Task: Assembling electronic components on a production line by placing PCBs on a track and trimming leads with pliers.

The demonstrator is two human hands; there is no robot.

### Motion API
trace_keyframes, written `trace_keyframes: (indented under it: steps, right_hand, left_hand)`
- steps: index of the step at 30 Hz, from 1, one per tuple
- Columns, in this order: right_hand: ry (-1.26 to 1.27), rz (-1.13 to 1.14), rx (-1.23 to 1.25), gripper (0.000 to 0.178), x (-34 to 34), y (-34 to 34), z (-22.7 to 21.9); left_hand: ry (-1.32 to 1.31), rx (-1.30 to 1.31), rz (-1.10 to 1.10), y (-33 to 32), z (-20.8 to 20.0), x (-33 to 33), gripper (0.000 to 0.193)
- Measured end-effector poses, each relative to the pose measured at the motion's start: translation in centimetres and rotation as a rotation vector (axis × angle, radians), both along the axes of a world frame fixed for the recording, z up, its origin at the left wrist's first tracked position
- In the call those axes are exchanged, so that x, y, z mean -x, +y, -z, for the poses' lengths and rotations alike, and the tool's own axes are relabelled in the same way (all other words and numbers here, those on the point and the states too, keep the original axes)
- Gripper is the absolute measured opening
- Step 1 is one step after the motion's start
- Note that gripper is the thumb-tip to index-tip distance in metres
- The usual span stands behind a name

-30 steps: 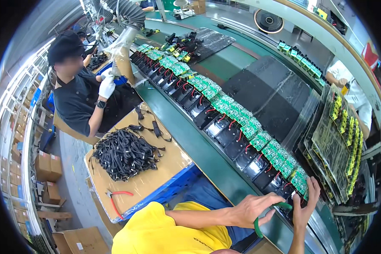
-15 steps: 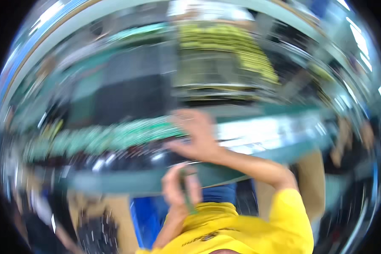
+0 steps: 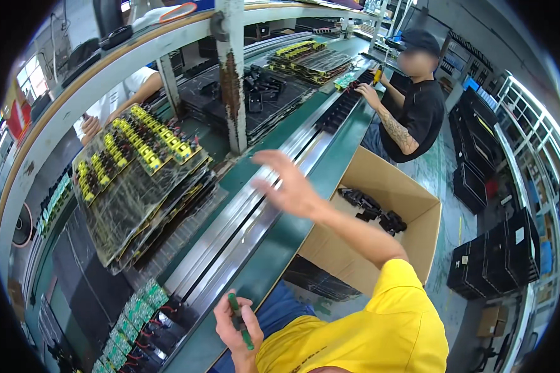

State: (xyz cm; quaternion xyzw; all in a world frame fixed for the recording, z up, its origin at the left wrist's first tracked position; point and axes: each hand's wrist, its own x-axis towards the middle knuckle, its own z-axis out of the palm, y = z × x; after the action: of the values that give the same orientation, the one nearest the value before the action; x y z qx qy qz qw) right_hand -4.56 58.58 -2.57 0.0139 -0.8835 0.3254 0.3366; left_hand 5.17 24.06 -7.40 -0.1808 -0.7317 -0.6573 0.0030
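Note:
My left hand (image 3: 229, 329) is near the bench's front edge, its fingers closed round a narrow green piece (image 3: 247, 339). I cannot make out whether that is a tool or a board seen edge-on. Over the silvery metal rails (image 3: 221, 245), my right hand (image 3: 286, 186) is spread with nothing visible in it. A row of green circuit boards (image 3: 130, 320) with red wires and black housings (image 3: 171, 332) lies on the rails, to the left of my left hand.
Yellow-component circuit boards (image 3: 146, 140) are stacked behind the rails. A rusty white post (image 3: 231, 93) rises beyond. An open cardboard box (image 3: 417, 248) with black parts stands at right. A co-worker (image 3: 417, 99) works farther along the bench; another person's arm (image 3: 140, 96) shows at far left.
My view has swung to the right, so the green boards now sit at lower left. My right hand, earlier by the end of that row, is over bare rail. My left hand keeps the green piece.

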Motion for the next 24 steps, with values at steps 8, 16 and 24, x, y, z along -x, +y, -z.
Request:
trace_keyframes:
  steps: [8, 16, 24]
  right_hand:
    - [-0.283, 0.446, -0.039, 0.051, -3.1, 17.8, 1.8]
    - [-0.141, 0.825, -0.541, 0.045, 0.8, 32.9, 2.4]
    - [-0.438, 1.078, -0.41, 0.054, 3.1, 42.4, 0.8]
  left_hand:
    - [0.024, 0.586, 0.049, 5.0, -2.6, 2.7, 0.042]
    - [0.596, 1.248, -0.305, -6.7, -1.9, 11.1, 0.03]
    - [0.536, 1.274, -0.222, -7.6, -2.8, 10.9, 0.03]
